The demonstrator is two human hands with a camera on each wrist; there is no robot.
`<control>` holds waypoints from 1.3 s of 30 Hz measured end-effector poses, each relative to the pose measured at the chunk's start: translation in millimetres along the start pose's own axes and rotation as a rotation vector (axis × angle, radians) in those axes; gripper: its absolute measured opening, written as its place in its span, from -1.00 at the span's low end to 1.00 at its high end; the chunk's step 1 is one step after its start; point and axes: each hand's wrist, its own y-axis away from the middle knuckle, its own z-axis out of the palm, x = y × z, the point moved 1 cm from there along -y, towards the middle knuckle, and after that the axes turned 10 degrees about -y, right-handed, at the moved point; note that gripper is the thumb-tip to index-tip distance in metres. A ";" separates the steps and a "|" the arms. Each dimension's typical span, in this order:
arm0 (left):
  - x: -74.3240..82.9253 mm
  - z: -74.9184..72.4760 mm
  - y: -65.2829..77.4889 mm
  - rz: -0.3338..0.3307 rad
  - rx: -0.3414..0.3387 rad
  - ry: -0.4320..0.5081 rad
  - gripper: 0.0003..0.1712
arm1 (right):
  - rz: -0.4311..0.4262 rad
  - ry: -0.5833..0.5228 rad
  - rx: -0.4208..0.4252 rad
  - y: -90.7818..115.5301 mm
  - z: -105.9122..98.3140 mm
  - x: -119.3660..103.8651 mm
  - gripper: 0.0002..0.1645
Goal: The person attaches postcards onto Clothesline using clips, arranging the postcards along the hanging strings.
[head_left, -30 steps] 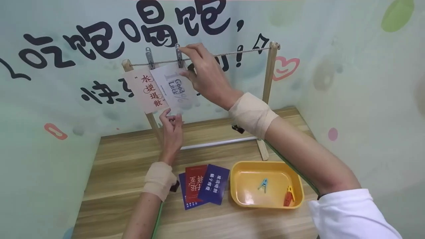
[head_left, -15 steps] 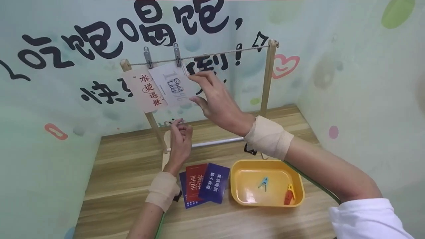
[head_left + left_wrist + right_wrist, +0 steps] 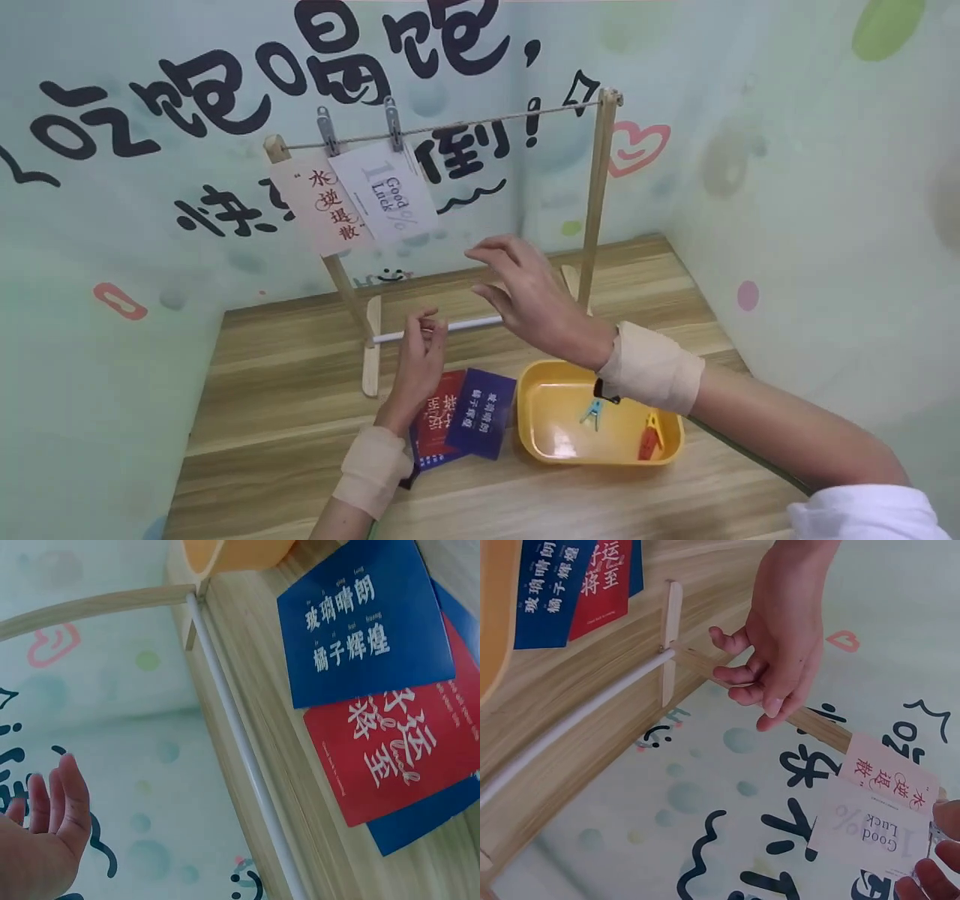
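Two cards hang side by side from a string, each under a grey clothespin. The pale pink card (image 3: 328,206) has red characters, and the white card (image 3: 384,193) reads "Good Luck". My right hand (image 3: 544,300) is in the air below and right of the white card, fingers loosely bent, holding nothing. Lower and further left, my left hand (image 3: 421,360) is also bare, its fingers relaxed in front of the rack's white bar (image 3: 476,324). Near it on the table lie a red card (image 3: 442,412) and a blue card (image 3: 484,412), overlapping, with another blue card partly underneath.
A yellow tray (image 3: 525,442) right of the cards holds a light blue clothespin (image 3: 592,414), a red one (image 3: 649,442) and a yellow one behind it. The wooden rack's right post (image 3: 598,187) rises from the table before a printed wall.
My right hand has let go of the grey clothespin and moved down to the right. My left hand has left the white card's lower edge and come down. The white card stays hanging.
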 end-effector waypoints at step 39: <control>-37.5 50.9 92.4 -0.045 -0.085 -0.272 -0.84 | -0.023 0.124 -0.004 139.1 18.4 41.2 -0.42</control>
